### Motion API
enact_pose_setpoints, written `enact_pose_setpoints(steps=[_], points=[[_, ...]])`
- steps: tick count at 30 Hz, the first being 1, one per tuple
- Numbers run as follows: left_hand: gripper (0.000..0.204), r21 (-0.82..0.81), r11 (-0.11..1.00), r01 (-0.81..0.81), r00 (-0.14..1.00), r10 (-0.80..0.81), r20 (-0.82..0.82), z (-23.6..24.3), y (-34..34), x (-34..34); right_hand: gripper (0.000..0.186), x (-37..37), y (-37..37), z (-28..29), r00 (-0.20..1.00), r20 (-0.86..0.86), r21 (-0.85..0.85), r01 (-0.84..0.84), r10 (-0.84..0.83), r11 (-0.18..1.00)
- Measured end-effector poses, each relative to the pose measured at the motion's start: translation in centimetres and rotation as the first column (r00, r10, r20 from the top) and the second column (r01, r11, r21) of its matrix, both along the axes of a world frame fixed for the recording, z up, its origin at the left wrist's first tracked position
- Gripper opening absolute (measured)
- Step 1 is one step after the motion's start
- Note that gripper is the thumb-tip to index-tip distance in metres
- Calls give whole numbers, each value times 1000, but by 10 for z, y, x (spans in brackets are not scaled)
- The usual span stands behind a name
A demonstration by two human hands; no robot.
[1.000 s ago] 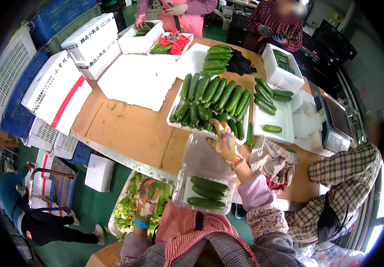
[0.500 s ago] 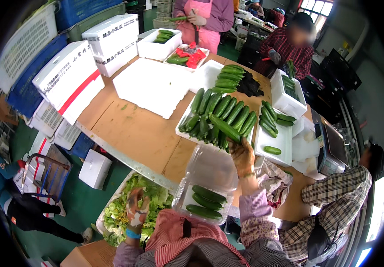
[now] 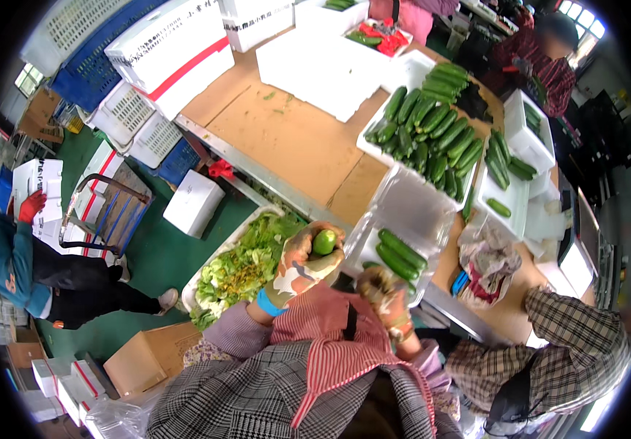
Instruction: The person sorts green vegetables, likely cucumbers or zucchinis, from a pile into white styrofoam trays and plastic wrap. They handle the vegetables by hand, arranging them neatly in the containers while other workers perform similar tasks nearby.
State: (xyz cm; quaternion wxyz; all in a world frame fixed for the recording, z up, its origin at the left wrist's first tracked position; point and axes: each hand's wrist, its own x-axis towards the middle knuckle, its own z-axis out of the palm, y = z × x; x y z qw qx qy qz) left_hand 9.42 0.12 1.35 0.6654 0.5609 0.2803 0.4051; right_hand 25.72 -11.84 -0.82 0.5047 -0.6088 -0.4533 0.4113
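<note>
My left hand, in a camouflage-patterned glove, is closed around a green cucumber seen end-on, above the leafy trimmings. My right hand, gloved too, is beside it on the right, at the near edge of an open clear plastic clamshell box. Its fingers are curled, and what they hold, if anything, is hidden. Cucumbers lie side by side in the clamshell, partly covered by my right hand. Beyond it, a white foam tray holds a heap of cucumbers.
A white bin of leafy scraps stands left of the table. White foam boxes line the far left. Right of the clamshell lies a crumpled cloth. A person in plaid is close on the right; another stands left by a trolley.
My right hand has drawn back from the cucumber tray to the clamshell's near edge. My left hand has risen from over the scraps and now holds a cucumber. The view has shifted left.
</note>
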Motion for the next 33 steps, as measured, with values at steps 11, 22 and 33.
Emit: enact_pose_setpoints(steps=[11, 22, 33], points=[[34, 398, 893, 212, 927, -55, -372, -14, -21, -28, 23, -35, 62, 55, 800, 600, 322, -274, 29, 906], [37, 14, 982, 188, 957, -180, -229, -30, -25, -39, 41, -42, 37, 22, 824, 546, 188, -294, 150, 937], [37, -548, 787, 282, 923, -67, 378, -23, -18, 52, 59, 19, -34, 2, 813, 551, -24, 243, -190, 970]])
